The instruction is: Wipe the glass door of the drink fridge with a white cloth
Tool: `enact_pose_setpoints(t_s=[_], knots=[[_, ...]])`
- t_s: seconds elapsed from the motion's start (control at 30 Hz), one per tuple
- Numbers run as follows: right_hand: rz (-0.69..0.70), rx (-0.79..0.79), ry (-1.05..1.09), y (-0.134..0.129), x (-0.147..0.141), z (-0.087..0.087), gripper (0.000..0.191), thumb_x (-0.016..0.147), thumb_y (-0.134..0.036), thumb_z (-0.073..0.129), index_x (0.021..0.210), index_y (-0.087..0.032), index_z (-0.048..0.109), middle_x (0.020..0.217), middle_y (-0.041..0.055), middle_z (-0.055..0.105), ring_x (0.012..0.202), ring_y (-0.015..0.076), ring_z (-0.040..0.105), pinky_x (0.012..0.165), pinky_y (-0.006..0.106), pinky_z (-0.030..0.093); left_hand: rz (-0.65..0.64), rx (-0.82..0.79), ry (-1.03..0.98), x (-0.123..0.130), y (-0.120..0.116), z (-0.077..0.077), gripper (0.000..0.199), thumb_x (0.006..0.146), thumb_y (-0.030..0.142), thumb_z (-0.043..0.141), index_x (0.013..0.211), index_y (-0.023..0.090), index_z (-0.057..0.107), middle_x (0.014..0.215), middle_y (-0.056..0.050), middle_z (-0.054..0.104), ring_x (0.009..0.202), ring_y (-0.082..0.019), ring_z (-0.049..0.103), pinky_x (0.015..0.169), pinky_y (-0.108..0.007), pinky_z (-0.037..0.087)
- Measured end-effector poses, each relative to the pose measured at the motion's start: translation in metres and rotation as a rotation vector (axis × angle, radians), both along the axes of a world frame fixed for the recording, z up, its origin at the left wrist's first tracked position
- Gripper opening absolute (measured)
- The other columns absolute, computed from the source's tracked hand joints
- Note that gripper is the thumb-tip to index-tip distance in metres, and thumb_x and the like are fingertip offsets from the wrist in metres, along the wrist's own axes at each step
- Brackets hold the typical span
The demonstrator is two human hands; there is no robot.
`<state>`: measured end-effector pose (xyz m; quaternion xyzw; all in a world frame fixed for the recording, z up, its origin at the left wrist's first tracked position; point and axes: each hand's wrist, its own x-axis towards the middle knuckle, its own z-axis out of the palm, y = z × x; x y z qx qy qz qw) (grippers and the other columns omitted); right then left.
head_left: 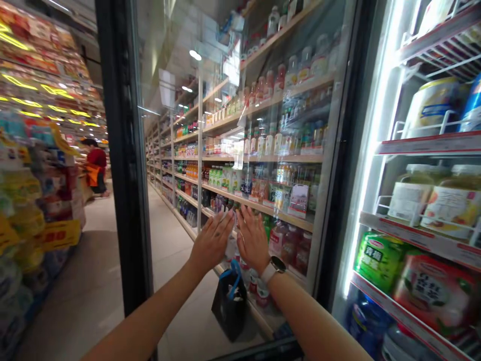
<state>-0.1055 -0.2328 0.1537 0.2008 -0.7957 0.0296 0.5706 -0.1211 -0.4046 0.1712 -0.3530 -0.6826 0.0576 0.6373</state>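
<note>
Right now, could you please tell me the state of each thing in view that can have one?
Glass door: standing open
Left hand: open, fingers straight, holding nothing
Right hand: open, holding nothing
Cooler light strip: lit
Black bag: upright, blue handles up
White-capped bottles: upright, capped
Watch: worn, display unreadable

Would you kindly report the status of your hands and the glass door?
Left hand and right hand open, fingers raised at the glass door, contact unclear. Door standing open beside lit cooler. Below the hands: black bag with blue handles.
</note>
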Motion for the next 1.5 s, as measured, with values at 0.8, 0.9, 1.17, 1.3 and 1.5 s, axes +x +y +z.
enact_pose_setpoints(t_s=[0.8,0.9,1.17,1.3,1.5], knots=[[0.023,-0.031,0.142,-0.001,-0.022,-0.020,0.065,0.090,-0.021,0.044,0.154,-0.014,0.030,0.153,0.0109,0.044,0.148,0.0218,0.025,0.121,0.043,0.018,0.060,0.316,-0.093,0.001,-0.041,0.069,0.067,0.091,0.018,0.040,0.155,0.016,0.020,0.158,-0.011,0.031,0.150,-0.026,0.016,0.123,-0.049,0.018],[0.029,-0.029,0.140,0.000,-0.021,-0.020,0.065,0.090,-0.022,0.045,0.153,-0.014,0.032,0.153,0.0110,0.044,0.148,0.0221,0.024,0.121,0.043,0.018,0.037,0.339,-0.091,-0.001,-0.041,0.066,0.069,0.092,0.018,0.040,0.156,0.017,0.016,0.159,-0.011,0.029,0.150,-0.027,0.018,0.122,-0.050,0.022],[0.004,-0.026,0.165,-0.001,-0.023,-0.021,0.062,0.090,-0.023,0.043,0.151,-0.014,0.036,0.152,0.0098,0.046,0.149,0.0206,0.022,0.121,0.041,0.017,0.055,0.239,-0.037,0.000,-0.064,-0.044,0.073,0.088,0.014,0.048,0.155,0.013,0.017,0.159,-0.011,0.026,0.150,-0.024,0.016,0.124,-0.042,0.016],[0.002,-0.022,0.141,-0.001,-0.024,-0.022,0.066,0.089,-0.024,0.045,0.153,-0.014,0.032,0.152,0.0110,0.044,0.148,0.0226,0.025,0.120,0.043,0.020,0.050,0.167,-0.056,0.004,-0.076,-0.095,0.074,0.088,0.013,0.049,0.155,0.015,0.018,0.158,-0.009,0.027,0.149,-0.022,0.016,0.124,-0.038,0.014],[0.002,-0.035,0.165,-0.002,-0.023,-0.022,0.067,0.090,-0.023,0.042,0.155,-0.015,0.028,0.151,0.0109,0.046,0.147,0.0228,0.027,0.119,0.043,0.022,-0.004,0.183,-0.134,0.007,-0.080,-0.090,0.071,0.090,0.014,0.046,0.155,0.025,0.019,0.148,-0.007,0.048,0.147,-0.017,0.024,0.124,-0.036,0.018]])
